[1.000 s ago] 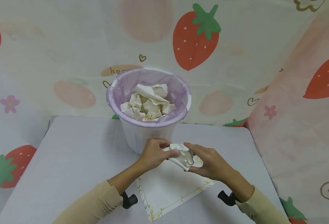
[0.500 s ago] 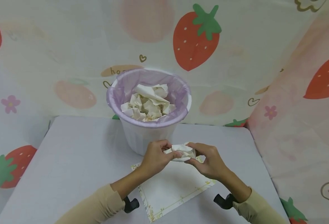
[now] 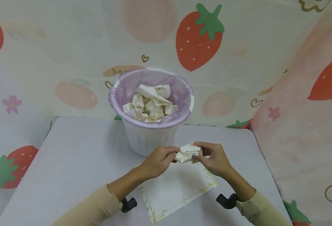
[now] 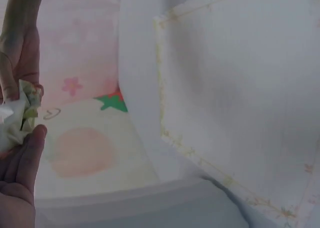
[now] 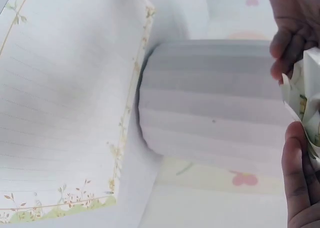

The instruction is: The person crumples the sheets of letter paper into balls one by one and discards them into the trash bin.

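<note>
A crumpled wad of white paper [image 3: 188, 153] is held up between my two hands, over the far part of a flat sheet of floral-bordered paper [image 3: 177, 185]. My left hand [image 3: 158, 161] pinches the wad's left end between thumb and fingers. On the other side, my right hand [image 3: 215, 158] grips the right end, its thumb low on the wad and its fingers over the top. The right wrist view shows creased folds with loose pointed edges and a bit of yellow print; part of the wad is cut off by the frame there.
Just behind the hands stands a white bin [image 3: 146, 138] with a purple liner [image 3: 178, 88], holding several crumpled papers [image 3: 152, 102]. A white-covered table [image 3: 78, 157] carries bin and sheet. Strawberry-printed cloth [image 3: 239, 56] surrounds the table's back and sides.
The wad has shifted slightly right and become more compact. My left thumb has slid from across its front to its left end, and the right fingers have moved a little right. Bin and sheet stay put.
</note>
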### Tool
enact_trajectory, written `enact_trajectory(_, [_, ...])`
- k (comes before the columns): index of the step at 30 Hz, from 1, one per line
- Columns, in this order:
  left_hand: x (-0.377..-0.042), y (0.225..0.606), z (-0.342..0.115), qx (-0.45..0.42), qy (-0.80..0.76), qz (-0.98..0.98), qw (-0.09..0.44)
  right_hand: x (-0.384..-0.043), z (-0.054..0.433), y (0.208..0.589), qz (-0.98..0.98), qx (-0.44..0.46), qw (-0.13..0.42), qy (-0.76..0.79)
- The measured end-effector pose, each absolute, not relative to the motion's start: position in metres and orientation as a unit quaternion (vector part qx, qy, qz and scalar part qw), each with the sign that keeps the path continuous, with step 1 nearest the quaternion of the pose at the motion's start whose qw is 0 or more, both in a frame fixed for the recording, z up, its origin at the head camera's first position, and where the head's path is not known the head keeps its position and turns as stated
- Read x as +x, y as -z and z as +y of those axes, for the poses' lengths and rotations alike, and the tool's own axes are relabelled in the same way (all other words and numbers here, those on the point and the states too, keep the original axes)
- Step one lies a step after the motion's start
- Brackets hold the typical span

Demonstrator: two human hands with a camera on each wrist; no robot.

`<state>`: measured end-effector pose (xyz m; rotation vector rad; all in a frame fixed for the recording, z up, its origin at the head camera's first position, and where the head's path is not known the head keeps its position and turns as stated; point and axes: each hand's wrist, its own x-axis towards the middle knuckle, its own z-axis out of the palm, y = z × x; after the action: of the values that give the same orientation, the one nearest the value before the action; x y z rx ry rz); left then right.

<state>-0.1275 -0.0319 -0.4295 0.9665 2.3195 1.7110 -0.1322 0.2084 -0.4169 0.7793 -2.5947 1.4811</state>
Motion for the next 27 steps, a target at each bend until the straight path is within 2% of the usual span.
enact_trajectory(3, [-0.135, 0.43, -0.036, 0.313, -0.618, 0.711, 0.122, -0.134, 0.212, 0.415, -0.83, 0.26, 0.014, -0.494])
enact_trajectory(12, [-0.14, 0.433, -0.043, 0.221, -0.715, 0.614, 0.249, -0.137, 0.221, 0.409, -0.792, 0.319, -0.022, -0.52])
enact_trajectory(19, [-0.137, 0.434, -0.041, 0.191, -0.732, 0.547, 0.358, -0.137, 0.223, 0.409, -0.738, 0.371, -0.099, -0.555])
enact_trajectory(27, [-0.139, 0.431, -0.045, 0.207, -0.711, 0.578, 0.343, -0.138, 0.219, 0.409, -0.719, 0.387, -0.118, -0.565])
